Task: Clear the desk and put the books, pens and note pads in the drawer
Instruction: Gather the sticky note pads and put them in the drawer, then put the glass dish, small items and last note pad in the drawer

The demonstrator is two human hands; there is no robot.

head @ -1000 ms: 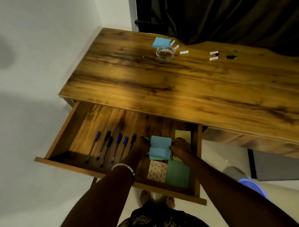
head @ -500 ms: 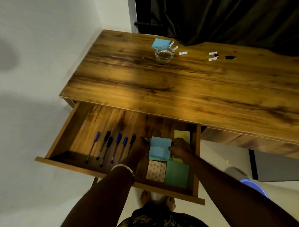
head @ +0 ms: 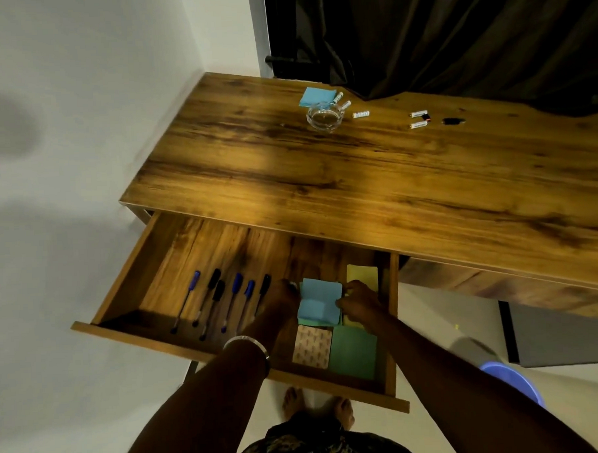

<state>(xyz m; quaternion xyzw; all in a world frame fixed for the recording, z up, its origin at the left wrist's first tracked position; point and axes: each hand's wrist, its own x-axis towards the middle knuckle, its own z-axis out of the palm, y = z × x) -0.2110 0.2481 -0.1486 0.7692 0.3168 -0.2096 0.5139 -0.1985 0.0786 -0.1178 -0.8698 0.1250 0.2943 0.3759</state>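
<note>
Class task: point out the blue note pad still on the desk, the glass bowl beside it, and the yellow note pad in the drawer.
blue note pad [head: 315, 97], head view, centre of top sheet.
glass bowl [head: 324, 117], head view, inside its base.
yellow note pad [head: 361, 277], head view, upper uncovered part.

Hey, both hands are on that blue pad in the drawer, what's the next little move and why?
Probably let go of the blue pad and lift both hands out. It already lies in the drawer on the other pads, with the left hand and right hand at its sides. Another blue pad still sits on the desk by the glass dish.
</note>
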